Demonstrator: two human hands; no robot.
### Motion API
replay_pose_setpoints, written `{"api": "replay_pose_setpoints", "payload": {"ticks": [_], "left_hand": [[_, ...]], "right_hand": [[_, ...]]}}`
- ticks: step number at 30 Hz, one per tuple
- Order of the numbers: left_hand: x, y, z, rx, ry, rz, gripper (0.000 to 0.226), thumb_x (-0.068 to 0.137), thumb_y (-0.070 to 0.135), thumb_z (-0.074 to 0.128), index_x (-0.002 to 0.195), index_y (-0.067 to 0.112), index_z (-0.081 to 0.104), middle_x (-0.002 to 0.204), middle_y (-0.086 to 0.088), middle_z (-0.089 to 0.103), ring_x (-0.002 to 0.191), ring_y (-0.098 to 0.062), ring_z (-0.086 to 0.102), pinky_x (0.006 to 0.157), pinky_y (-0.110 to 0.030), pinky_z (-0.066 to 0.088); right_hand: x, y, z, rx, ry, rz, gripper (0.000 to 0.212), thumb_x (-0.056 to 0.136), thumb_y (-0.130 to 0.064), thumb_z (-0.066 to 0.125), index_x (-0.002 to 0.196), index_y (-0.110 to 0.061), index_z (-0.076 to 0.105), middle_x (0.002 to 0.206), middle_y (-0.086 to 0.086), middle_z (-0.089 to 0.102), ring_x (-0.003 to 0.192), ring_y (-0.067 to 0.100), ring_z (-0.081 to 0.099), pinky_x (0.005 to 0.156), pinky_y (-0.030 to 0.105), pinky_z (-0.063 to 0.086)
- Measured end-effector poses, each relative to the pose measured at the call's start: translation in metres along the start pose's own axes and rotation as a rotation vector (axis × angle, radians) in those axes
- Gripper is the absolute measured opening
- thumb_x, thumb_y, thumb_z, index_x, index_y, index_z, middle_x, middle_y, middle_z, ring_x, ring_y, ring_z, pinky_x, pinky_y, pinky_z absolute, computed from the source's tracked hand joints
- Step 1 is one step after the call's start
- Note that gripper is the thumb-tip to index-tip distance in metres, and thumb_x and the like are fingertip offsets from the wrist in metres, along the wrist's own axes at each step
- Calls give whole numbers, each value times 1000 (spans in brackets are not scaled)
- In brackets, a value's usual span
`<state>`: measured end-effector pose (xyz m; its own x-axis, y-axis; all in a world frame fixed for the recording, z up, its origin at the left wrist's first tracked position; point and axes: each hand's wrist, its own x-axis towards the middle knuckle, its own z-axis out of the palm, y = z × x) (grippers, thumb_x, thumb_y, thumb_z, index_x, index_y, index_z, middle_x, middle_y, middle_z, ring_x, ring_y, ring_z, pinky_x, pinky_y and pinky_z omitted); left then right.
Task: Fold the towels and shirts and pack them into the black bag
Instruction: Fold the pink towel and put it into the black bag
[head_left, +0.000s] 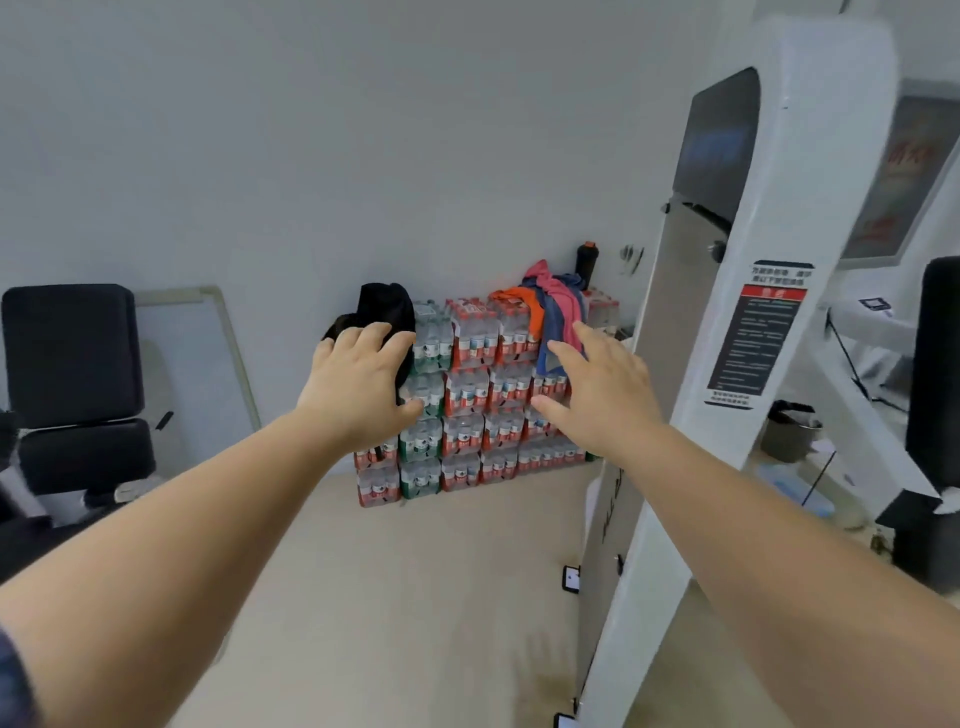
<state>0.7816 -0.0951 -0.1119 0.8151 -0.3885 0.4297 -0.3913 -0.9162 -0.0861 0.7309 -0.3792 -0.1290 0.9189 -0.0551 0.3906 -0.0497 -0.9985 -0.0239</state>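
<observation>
A black bag (387, 306) sits slumped on the left top of a stack of water-bottle packs (470, 389) against the wall. A heap of towels and shirts (550, 301), pink, blue and orange, lies on the right top of the stack. My left hand (358, 384) is stretched out in front of the bag with its fingers spread, holding nothing. My right hand (597, 384) reaches out below the cloth heap, fingers apart and empty. Both hands appear short of the stack; whether they touch anything is unclear.
A tall white machine frame (737, 332) with a dark screen and a warning label stands close on the right. A black bottle (587, 260) stands behind the clothes. Black padded gym seats (72, 374) are on the left. Beige floor (415, 597) lies between me and the stack.
</observation>
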Motion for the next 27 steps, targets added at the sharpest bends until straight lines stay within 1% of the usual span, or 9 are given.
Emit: {"api": "replay_pose_setpoints", "payload": {"ticks": [3, 7, 9, 15, 18, 21, 24, 27], "left_hand": [[59, -14, 51, -17, -31, 9, 80, 82, 62, 56, 150, 30, 29, 155, -3, 33, 139, -30, 33, 112, -51, 31], [142, -39, 124, -100, -56, -19, 80, 82, 63, 54, 150, 30, 29, 155, -2, 34, 139, -30, 33, 112, -50, 33], [185, -52, 163, -113, -72, 2, 81, 82, 64, 54, 151, 30, 29, 154, -2, 34, 138, -30, 34, 111, -50, 33], [330, -99, 246, -206, -174, 44, 79, 82, 64, 56, 149, 30, 32, 151, -1, 37, 135, -28, 38, 108, -47, 38], [402, -111, 280, -187, -196, 103, 79, 82, 64, 56, 149, 30, 33, 152, -2, 38, 136, -29, 37, 109, -49, 37], [468, -108, 314, -212, -193, 144, 79, 83, 65, 55, 150, 30, 31, 152, -2, 38, 138, -30, 36, 110, -50, 35], [529, -94, 355, -216, -205, 197, 80, 83, 66, 54, 151, 30, 29, 151, -2, 40, 138, -30, 37, 111, -52, 35], [591, -77, 401, -215, -233, 230, 82, 80, 68, 51, 150, 32, 29, 150, -2, 40, 136, -30, 38, 111, -53, 36]], "right_hand": [[56, 10, 46, 1, -53, 25, 79, 88, -72, 46, 154, -33, 25, 167, 4, 10, 152, 31, 14, 119, 58, 20], [136, 21, 106, -14, -83, 61, 78, 88, -72, 44, 154, -35, 25, 166, 5, 10, 152, 30, 11, 121, 59, 12], [179, 25, 135, -25, -102, 85, 77, 88, -73, 43, 154, -37, 25, 166, 5, 10, 152, 30, 10, 121, 58, 10], [297, 37, 198, -2, -186, 185, 74, 87, -72, 47, 150, -38, 31, 165, 2, 17, 151, 29, 14, 120, 56, 14], [353, 53, 222, -9, -185, 222, 73, 87, -71, 46, 150, -36, 34, 162, 1, 25, 148, 27, 21, 118, 54, 21], [405, 75, 251, 16, -180, 266, 70, 87, -71, 47, 147, -36, 38, 159, 1, 31, 146, 28, 27, 116, 54, 26], [454, 105, 288, 44, -202, 311, 67, 87, -70, 49, 145, -37, 40, 158, 1, 32, 145, 27, 28, 115, 54, 27], [505, 143, 332, 71, -223, 336, 70, 86, -70, 50, 147, -36, 39, 158, 0, 33, 144, 27, 30, 114, 54, 29]]}}
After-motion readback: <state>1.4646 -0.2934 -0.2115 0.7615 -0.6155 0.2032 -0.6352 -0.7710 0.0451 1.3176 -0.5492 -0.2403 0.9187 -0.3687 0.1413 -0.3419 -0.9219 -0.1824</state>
